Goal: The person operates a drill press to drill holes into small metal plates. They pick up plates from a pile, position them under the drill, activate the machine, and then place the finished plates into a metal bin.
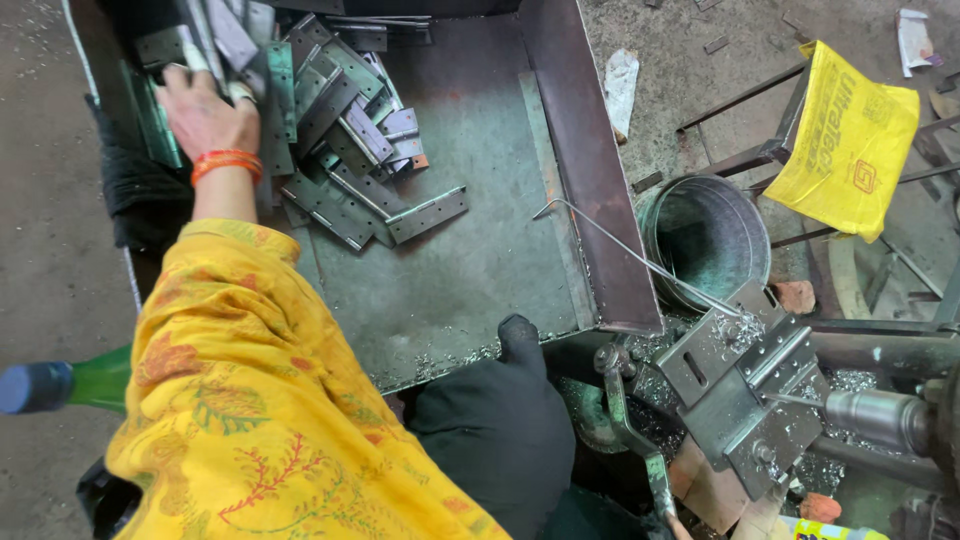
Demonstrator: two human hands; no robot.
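One left hand (205, 110) closes its fingers on a metal strip (152, 120) from the pile (345, 150) in a steel tray (480, 250); the right hand is out of view.

Yellow printed bag (847, 140) draped over metal stand (760, 155), upper right

Open bare floor across the near half of the metal tray (470, 270), blocked at its far-left corner by piled hinge plates (345, 150), hemmed rightward by its raised wall.

Daylit workshop: dusty concrete floor (690, 60) strewn with metal scraps, a round steel bucket (705, 235), a yellow sack (845, 140).
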